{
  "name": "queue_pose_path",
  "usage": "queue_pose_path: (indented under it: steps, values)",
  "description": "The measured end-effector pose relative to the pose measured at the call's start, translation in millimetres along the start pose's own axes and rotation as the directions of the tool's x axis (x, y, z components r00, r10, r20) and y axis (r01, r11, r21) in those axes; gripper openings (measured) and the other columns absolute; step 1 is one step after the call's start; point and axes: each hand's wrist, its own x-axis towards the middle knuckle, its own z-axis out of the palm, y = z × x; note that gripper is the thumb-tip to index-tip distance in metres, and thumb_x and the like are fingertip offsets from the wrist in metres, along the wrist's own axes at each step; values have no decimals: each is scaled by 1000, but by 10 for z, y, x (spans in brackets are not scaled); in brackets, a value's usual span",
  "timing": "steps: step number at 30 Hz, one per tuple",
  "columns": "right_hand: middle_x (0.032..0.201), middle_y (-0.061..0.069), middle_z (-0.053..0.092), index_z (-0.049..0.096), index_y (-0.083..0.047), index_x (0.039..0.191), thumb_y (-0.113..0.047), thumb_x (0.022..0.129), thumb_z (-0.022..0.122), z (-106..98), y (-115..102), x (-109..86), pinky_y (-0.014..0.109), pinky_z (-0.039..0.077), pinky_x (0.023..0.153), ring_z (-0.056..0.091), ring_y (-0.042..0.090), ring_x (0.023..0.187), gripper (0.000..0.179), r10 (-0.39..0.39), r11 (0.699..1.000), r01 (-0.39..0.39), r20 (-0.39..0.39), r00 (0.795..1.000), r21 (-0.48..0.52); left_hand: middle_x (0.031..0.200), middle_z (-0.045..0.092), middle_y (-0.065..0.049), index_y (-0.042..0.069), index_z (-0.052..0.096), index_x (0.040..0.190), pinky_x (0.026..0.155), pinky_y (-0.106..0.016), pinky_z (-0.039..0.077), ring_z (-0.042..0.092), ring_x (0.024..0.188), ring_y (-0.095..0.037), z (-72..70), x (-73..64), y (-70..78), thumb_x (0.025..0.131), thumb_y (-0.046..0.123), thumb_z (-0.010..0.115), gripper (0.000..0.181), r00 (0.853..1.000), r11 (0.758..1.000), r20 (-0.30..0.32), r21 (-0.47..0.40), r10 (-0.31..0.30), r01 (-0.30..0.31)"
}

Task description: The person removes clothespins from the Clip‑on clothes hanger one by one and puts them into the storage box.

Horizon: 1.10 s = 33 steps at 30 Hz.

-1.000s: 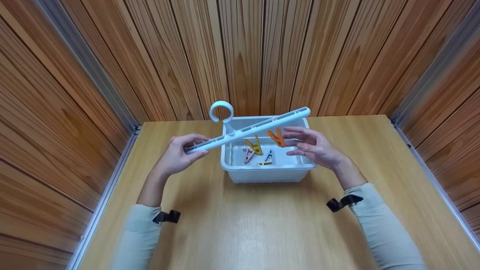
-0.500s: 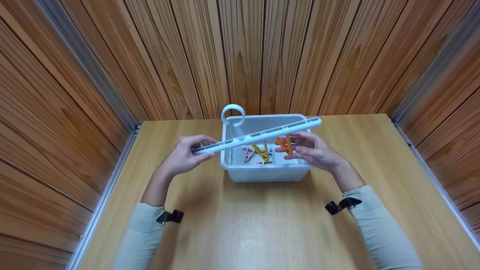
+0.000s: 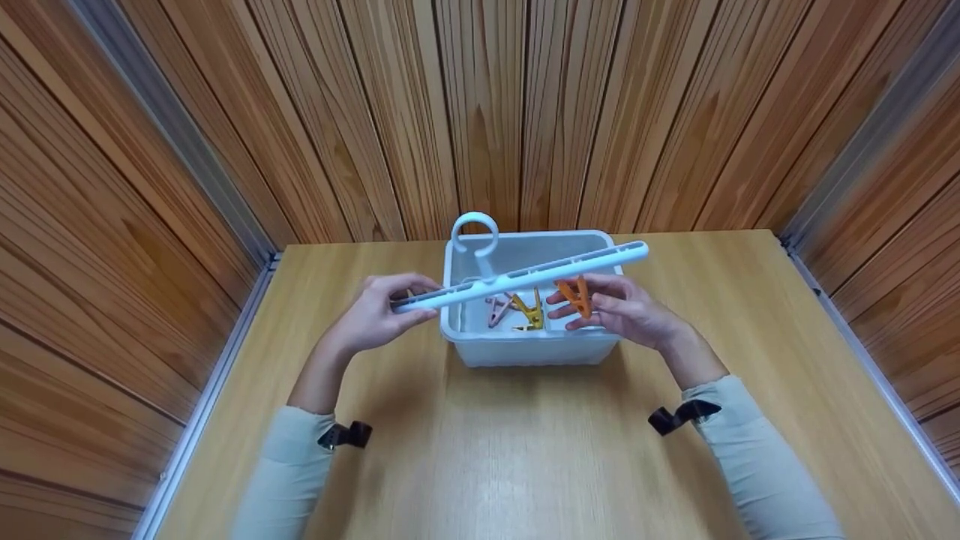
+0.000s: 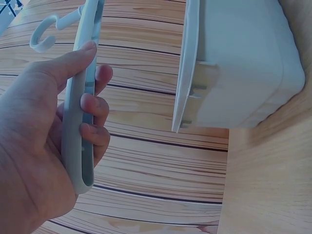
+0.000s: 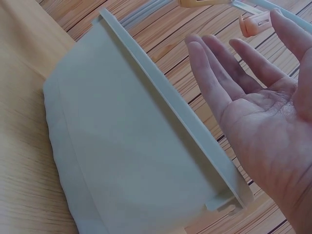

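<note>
My left hand (image 3: 382, 311) grips the left end of a pale blue clip hanger (image 3: 525, 280), thumb in front and fingers curled behind in the left wrist view. The bar slants up to the right over a white tub (image 3: 540, 354), its round hook (image 3: 475, 217) upright. Below the bar hang a yellow clothespin (image 3: 534, 313) and an orange clothespin (image 3: 576, 298). My right hand (image 3: 630, 311) is at the orange clothespin with its fingers loosely extended. In the right wrist view, the orange clothespin (image 5: 253, 24) shows between thumb and index finger, with no plain pinch.
Inside the tub lie a pink clothespin (image 3: 495, 311) and other clothespins, partly hidden by the hanging yellow one. The tub stands on a wooden table (image 3: 510, 450), near the wood-panelled back wall (image 3: 555, 112). Side walls flank the table.
The hanger has moved right and a little down in my left hand, its clothespins moving with it. My right hand has shifted slightly left and down beside the orange clothespin.
</note>
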Motion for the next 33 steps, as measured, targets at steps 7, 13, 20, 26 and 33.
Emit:
queue_pose_path:
  steps: [7, 13, 20, 26, 33]
  values:
    - [148, 4, 75, 62, -16, 160, -8, 119, 49, 24, 2, -4, 36, 63, 113, 78, 20, 135, 44, 11, 1000, -11, -29, 1000, -7, 110, 82, -12, 12, 81, 132, 83, -33, 57, 68, 93, -22, 13, 4, -5, 105, 21, 82, 28, 1000, 1000, 7, -2, -6, 7]
    - [141, 4, 79, 64, -14, 157, -4, 118, 46, 36, 4, 0, 35, 65, 109, 79, 20, 132, 44, 14, 1000, -14, -32, 999, -5, 113, 82, -11, 14, 81, 131, 84, -34, 59, 70, 95, -22, 17, 4, -16, 106, 22, 81, 27, 999, 1000, 20, -5, -25, 25]
    - [129, 7, 83, 64, -12, 156, 0, 119, 43, 45, 7, -23, 29, 68, 97, 84, 19, 118, 45, 19, 998, -16, -36, 999, 68, 114, 82, -9, 16, 81, 130, 86, -37, 59, 70, 97, -23, 15, 2, -29, 105, 24, 82, 27, 998, 999, 40, -10, -38, 38]
    - [131, 6, 82, 62, -13, 159, 3, 118, 42, 34, 34, -38, 25, 67, 94, 84, 17, 115, 48, 17, 996, -16, -15, 1000, 92, 112, 81, -8, 17, 82, 129, 84, -36, 57, 67, 95, -23, 15, -11, -36, 105, 26, 83, 26, 997, 999, 55, -10, -53, 54]
    - [135, 6, 80, 62, -13, 157, 6, 116, 45, 24, 57, -44, 28, 68, 96, 85, 18, 113, 48, 7, 998, -7, -8, 1000, 64, 109, 81, -12, 13, 82, 127, 78, -31, 54, 64, 89, -21, 24, -16, -22, 104, 23, 83, 25, 997, 999, 63, -3, -38, 38]
